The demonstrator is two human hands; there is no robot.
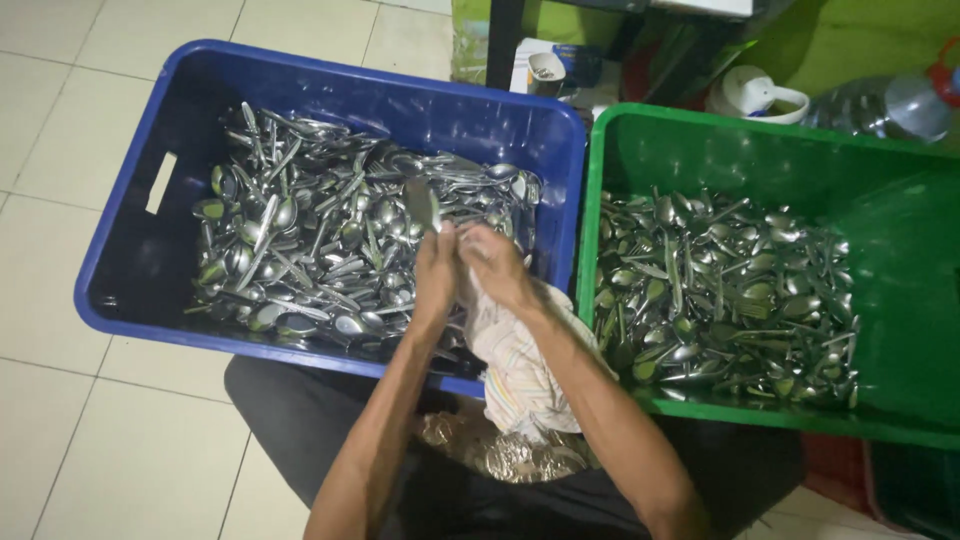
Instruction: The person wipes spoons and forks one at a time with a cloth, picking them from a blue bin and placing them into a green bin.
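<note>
My left hand (436,272) grips a steel spoon (421,204) whose end sticks up over the blue crate (130,250). My right hand (497,265) is closed on a pale striped cloth (515,370) right beside the left hand, with the cloth hanging down toward my lap. The cloth touches the lower part of the spoon between the two hands. Both hands hover above the near right corner of the blue crate, which holds a heap of metal spoons (320,240).
A green crate (900,250) to the right holds another pile of spoons (720,290). Shiny cutlery lies in my lap (500,450). Behind stand a white jug (755,95), a clear plastic bottle (880,105) and a dark table leg (505,40). Tiled floor lies left.
</note>
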